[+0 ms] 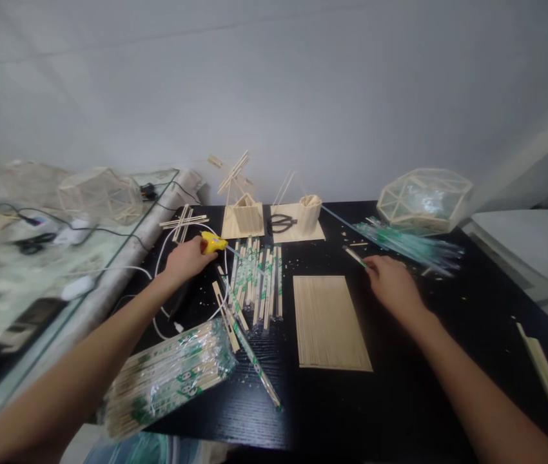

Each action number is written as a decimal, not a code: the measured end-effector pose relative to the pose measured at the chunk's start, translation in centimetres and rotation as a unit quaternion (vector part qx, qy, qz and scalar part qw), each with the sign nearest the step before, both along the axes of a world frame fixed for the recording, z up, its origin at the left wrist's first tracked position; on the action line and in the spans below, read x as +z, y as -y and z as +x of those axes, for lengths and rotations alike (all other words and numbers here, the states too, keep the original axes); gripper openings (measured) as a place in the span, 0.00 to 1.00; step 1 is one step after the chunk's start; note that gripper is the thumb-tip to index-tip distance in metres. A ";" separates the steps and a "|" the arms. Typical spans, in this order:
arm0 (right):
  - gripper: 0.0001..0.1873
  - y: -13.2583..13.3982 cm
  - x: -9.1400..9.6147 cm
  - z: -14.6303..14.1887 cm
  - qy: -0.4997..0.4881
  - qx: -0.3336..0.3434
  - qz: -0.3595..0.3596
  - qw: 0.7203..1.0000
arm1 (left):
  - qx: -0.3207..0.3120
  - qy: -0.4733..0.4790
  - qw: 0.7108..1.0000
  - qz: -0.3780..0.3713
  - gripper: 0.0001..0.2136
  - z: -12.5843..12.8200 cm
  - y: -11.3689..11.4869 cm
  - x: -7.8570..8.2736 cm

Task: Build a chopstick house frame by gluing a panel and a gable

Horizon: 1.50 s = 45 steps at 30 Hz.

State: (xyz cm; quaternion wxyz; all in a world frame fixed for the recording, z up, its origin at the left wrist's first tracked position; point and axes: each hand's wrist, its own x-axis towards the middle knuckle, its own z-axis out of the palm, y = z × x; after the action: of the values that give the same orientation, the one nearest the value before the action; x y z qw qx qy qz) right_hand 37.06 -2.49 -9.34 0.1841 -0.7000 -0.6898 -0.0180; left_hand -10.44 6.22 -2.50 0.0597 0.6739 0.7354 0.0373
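A: What lies nearest?
B: At the near left, a plastic-wrapped bundle of sticks (177, 377); to its right, a slender wrapped packet (257, 367), aslant on the black table (322, 415).

A: And beyond these?
B: A rectangular panel of pale strips (329, 322), flat on the table between the forearms. Left of it, a spread of wrapped chopsticks (254, 283).

A: The grip of each hand?
B: The right hand (392, 283), right of the panel's far edge, pinches the end of a slim stick (352, 255) in a narrow grip. The left hand (189, 258) is curled about a yellow glue gun (214, 242), near the spread's far left; a white cable (159, 258) loops beside it.

A: Farther back?
B: Green-and-clear wrappers (409, 246), with a faceted frame (426, 200) behind; two flat bases (228, 225), each bearing an upright stick-built form; black scissors (281, 223) on the right-hand base; lastly, a grey wall (274, 96).
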 end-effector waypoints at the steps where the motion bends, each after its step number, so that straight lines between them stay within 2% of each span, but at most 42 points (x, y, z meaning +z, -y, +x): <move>1: 0.12 0.0 0.0 0.1 -0.001 0.002 0.002 1.000 | 0.000 -0.001 1.000 -0.002 0.24 0.2 -0.2 -0.3; 5: 0.11 -0.1 -0.2 0.2 -0.001 0.007 0.009 1.000 | -0.003 0.016 1.000 0.000 0.27 1.0 -1.2 -1.3; 8: 0.12 -0.1 -0.4 0.3 -0.002 0.006 0.011 1.000 | -0.004 0.034 0.999 0.006 0.27 0.8 -1.8 -1.4; 13: 0.12 -0.1 -0.9 0.5 -0.006 0.005 0.018 1.000 | 0.028 0.016 0.999 0.025 0.19 -1.9 -1.9 -0.8; 19: 0.13 -0.3 -1.3 0.8 -0.001 0.008 0.026 1.000 | 0.030 -0.014 0.999 -0.010 0.14 -4.9 -1.7 -1.2; 23: 0.13 -0.3 -1.4 0.9 -0.007 0.007 0.023 1.000 | 0.017 -0.006 1.000 -0.023 0.12 -5.6 -2.0 -1.6; 27: 0.13 -0.4 -1.4 1.0 -0.003 0.009 0.029 1.000 | 0.034 0.009 0.999 -0.031 0.08 -6.0 -1.9 -1.7; 32: 0.14 -0.4 -1.5 1.0 0.018 0.012 0.033 0.999 | 0.067 0.076 0.995 -0.007 0.10 -5.9 -1.7 -0.5; 35: 0.14 -0.4 -1.6 0.9 0.024 0.009 0.034 0.999 | 0.074 0.151 0.985 0.029 0.12 -5.3 -1.3 1.0; 38: 0.14 -0.5 -1.8 0.8 0.038 0.009 0.037 0.999 | 0.047 0.256 0.965 0.024 0.18 -3.8 -0.4 2.1; 42: 0.15 -0.6 -2.1 0.6 0.074 -0.002 0.028 0.997 | -0.017 0.376 0.927 -0.007 0.23 0.1 1.4 2.3; 44: 0.16 -0.6 -2.1 0.4 0.093 -0.009 0.023 0.995 | -0.084 0.451 0.888 -0.028 0.20 2.5 2.3 2.0; 45: 0.16 -0.6 -2.1 0.3 0.100 -0.014 0.022 0.995 | -0.113 0.457 0.881 -0.032 0.18 3.9 2.6 1.8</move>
State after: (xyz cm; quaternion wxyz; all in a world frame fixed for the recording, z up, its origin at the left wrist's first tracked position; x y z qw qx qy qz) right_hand 37.34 -1.94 -11.43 0.1293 -0.7000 -0.6943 -0.1060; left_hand -6.58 3.58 -0.75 0.4151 0.6583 0.5458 0.3107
